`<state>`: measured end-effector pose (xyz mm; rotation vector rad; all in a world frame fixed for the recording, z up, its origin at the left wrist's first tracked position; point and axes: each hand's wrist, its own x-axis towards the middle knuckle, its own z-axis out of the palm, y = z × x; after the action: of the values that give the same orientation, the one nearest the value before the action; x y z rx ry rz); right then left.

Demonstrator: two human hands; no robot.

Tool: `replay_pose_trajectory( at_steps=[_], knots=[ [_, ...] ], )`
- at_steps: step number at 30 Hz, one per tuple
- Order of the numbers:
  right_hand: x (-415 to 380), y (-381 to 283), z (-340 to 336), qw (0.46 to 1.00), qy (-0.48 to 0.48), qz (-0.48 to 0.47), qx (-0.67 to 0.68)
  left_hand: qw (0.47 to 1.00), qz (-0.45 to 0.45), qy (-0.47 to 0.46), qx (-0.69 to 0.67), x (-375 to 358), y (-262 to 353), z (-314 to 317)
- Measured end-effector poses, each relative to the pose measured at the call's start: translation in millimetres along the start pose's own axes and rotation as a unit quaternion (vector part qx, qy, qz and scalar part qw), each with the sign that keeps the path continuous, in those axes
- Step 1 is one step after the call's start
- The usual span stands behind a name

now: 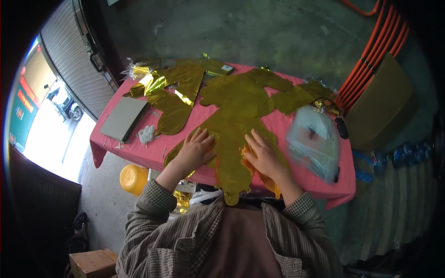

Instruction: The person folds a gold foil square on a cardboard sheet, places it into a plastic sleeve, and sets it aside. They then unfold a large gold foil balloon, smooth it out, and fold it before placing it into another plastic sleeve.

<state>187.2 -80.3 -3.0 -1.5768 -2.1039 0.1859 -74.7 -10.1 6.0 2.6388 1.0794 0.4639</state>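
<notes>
A flat gold foil balloon (236,111) is spread over the middle of the pink-covered table (143,150), its lower end hanging past the near edge toward my body. My left hand (198,147) lies palm down on the left side of this foil, fingers stretched out. On the right side rests my right hand (263,155), fingers extended, with orange reflections in the foil beside it. Neither hand grips anything that I can see. Another gold foil balloon (178,111) lies to the left, partly crumpled. More gold foil (299,96) stretches to the right.
On the table's left are a grey flat case (124,118) and a small white bundle (146,134). Clear plastic bags (315,141) lie at the right. A yellow bucket (133,180) and a cardboard box (92,262) stand on the floor; orange pipes (368,55) run along the wall.
</notes>
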Motion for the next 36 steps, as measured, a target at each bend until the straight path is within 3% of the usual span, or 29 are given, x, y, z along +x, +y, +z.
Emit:
replay_pose_trajectory(
  at_steps=[1,5,15,18,20,22,28,30,31,33,36],
  knots=[
    [2,-1,1,0.995,-0.057,-0.003,-0.081,1.0,-0.013,0.001,0.013,4,0,0],
    [-1,3,5,0.987,-0.147,0.038,-0.054,0.999,-0.024,-0.002,0.04,-4,-2,11],
    [-14,-6,8,0.987,-0.12,0.061,-0.086,0.998,-0.039,-0.032,0.033,-3,4,4],
    [-13,-14,10,0.989,-0.105,0.015,-0.102,0.999,-0.021,-0.039,0.0,9,-9,-1],
    [-19,-16,16,0.992,-0.117,0.008,-0.043,0.999,0.001,-0.035,-0.032,30,-22,-5],
    [-23,-18,16,0.992,-0.115,0.009,-0.043,0.99,-0.06,-0.106,-0.069,61,-32,-7],
    [-27,-29,14,0.991,-0.118,0.005,-0.069,0.998,-0.057,-0.032,0.018,139,-59,34],
    [-28,-33,14,0.988,-0.131,0.004,-0.078,0.983,-0.172,0.057,0.02,151,-46,43],
    [-28,-34,14,0.989,-0.125,0.004,-0.08,0.983,-0.171,0.057,0.019,157,-41,36],
    [-29,-35,15,0.989,-0.12,0.004,-0.083,0.949,-0.255,-0.166,-0.085,170,-33,14],
    [-30,-36,16,0.991,-0.107,0.006,-0.083,0.948,-0.247,-0.15,-0.133,181,-56,28]
  ],
)
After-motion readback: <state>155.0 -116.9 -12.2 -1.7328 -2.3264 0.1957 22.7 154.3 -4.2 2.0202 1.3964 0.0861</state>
